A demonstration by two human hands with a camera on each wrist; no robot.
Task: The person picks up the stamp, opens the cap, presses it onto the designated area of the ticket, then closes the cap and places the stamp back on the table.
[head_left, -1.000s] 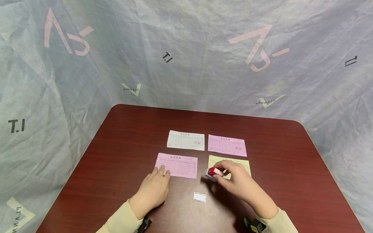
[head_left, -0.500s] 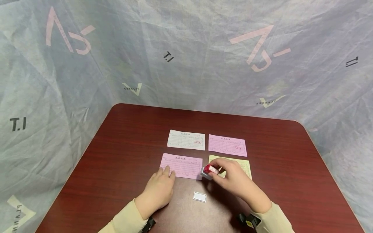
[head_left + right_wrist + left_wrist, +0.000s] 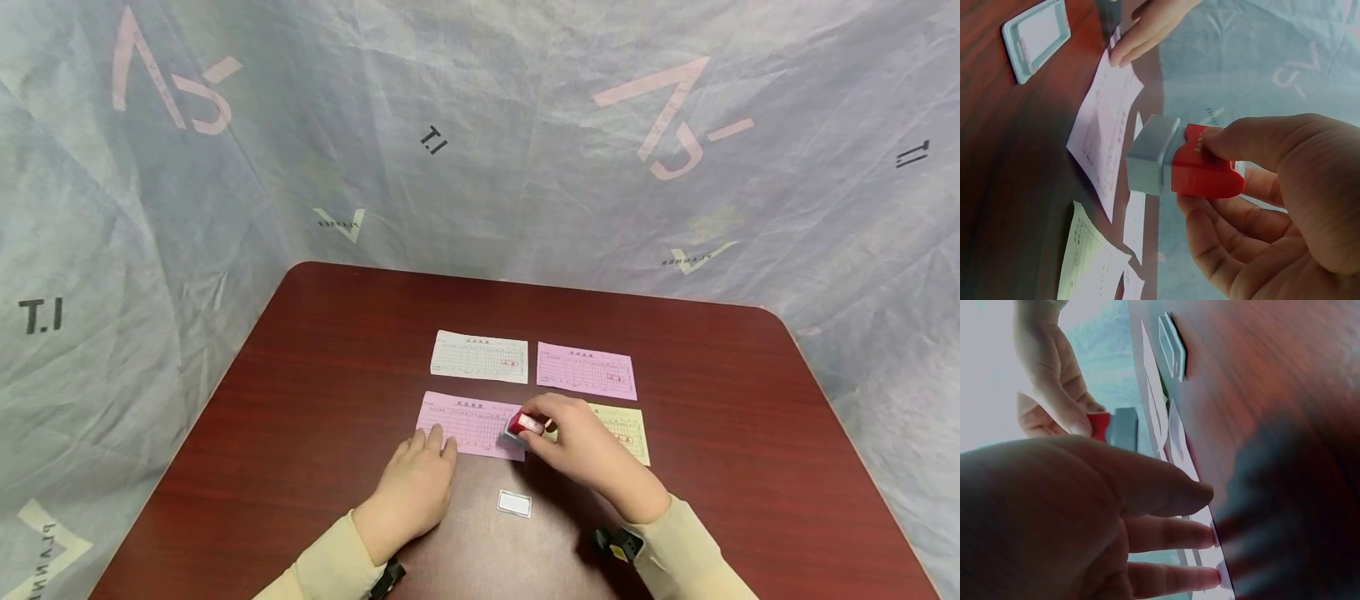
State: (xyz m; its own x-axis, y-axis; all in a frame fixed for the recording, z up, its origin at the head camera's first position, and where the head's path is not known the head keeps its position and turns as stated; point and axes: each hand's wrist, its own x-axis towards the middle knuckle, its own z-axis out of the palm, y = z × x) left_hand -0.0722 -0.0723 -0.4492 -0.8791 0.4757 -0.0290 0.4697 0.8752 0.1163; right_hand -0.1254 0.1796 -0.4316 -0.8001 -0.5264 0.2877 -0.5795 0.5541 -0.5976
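Red stamp [image 3: 522, 427] pinched in curled right hand [image 3: 581, 450] over pink slip's [image 3: 468, 423] right end; left hand [image 3: 416, 483], fingers straight, presses its near edge.

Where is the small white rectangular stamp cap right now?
Head view: the white rectangular stamp cap lies on the dark red table, between both wrists, nearer than the pink slip.

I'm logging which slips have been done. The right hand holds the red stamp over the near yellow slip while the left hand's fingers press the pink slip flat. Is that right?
Not quite. The right hand holds the red stamp over the near pink slip, at its right end, not over the yellow slip; the head view shows this. The left hand does press that pink slip flat.
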